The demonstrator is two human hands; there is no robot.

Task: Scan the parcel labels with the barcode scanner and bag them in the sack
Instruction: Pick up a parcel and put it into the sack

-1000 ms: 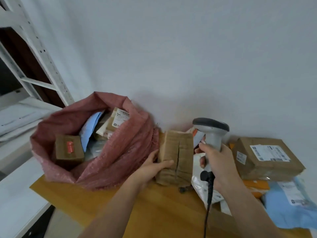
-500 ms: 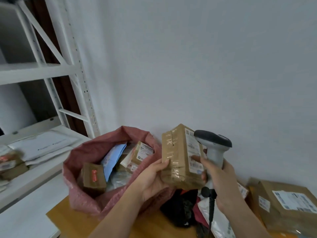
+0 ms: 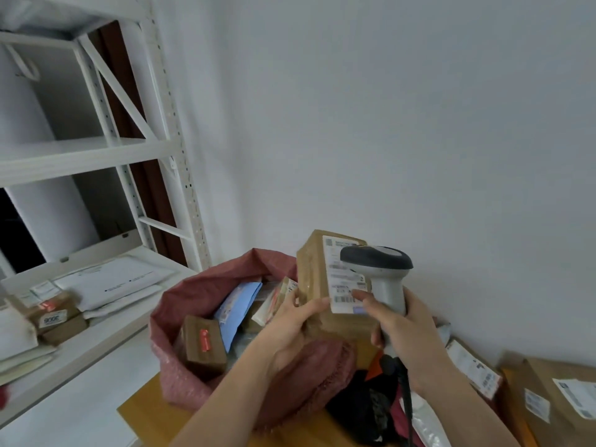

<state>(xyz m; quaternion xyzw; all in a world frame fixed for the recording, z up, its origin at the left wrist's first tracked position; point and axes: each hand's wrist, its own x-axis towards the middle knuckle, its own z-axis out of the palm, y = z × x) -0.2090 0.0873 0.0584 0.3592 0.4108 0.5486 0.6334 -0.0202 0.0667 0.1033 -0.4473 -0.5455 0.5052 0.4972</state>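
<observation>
Two things matter most for handling, and the bigger is the red sack [image 3: 225, 375], slumped open on the desk [image 3: 154, 417] below and left of both grips. Its woven cloth looks limp, so I judge its mouth would sag unless the parcels already inside prop it.

Next in size is the brown parcel [image 3: 325, 285], held up in the air above the sack's right rim. Taped cardboard like this should be stiff and, being held by one hand, fairly light; the tape may be slick, so its edges and corners seem the safest hold. The left hand [image 3: 290, 330] grips its lower left corner, fingers curled round the edge with the tips against the white label [image 3: 345, 279].

Smaller is the barcode scanner [image 3: 380, 279], hard plastic with a shaped handle. The right hand [image 3: 406, 333] is wrapped around that handle, forefinger stretched toward the label, head hovering just over it.
</observation>
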